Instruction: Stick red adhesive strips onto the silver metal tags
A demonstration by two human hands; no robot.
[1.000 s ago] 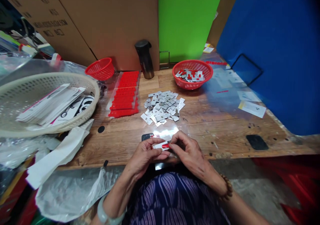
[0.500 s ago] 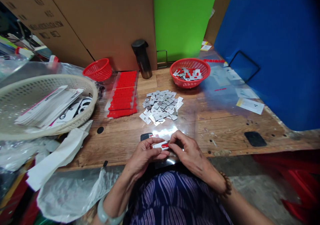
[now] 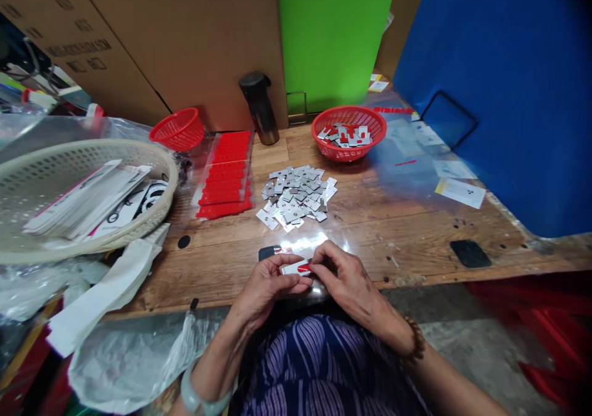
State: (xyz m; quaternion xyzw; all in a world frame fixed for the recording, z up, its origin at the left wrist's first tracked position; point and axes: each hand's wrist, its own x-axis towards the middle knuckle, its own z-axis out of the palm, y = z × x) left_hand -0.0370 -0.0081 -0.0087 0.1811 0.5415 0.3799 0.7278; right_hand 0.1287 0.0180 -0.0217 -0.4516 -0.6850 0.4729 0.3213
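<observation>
My left hand (image 3: 274,282) is closed on a small white card (image 3: 292,269), holding it by its left end just above the table's front edge. A red piece (image 3: 303,269) lies on the right part of that card. My right hand (image 3: 340,277) pinches the red piece at the card's right end with thumb and forefinger. Beyond my hands lies a heap of small grey-white flat pieces (image 3: 296,197). To its left are stacked sheets of red pieces (image 3: 226,182). Behind the heap a red basket (image 3: 349,153) contains white pieces with red on them.
A large cream basket (image 3: 160,222) with long white cards stands at the left. Behind are a small red basket (image 3: 178,134) and a dark flask (image 3: 261,111). Loose cards (image 3: 461,192) lie at the right by a blue panel (image 3: 509,95). Plastic bags (image 3: 134,354) hang front left.
The view has shifted slightly. Both hands stay around the white card in nearly the same pose, the right fingers still on the red piece.
</observation>
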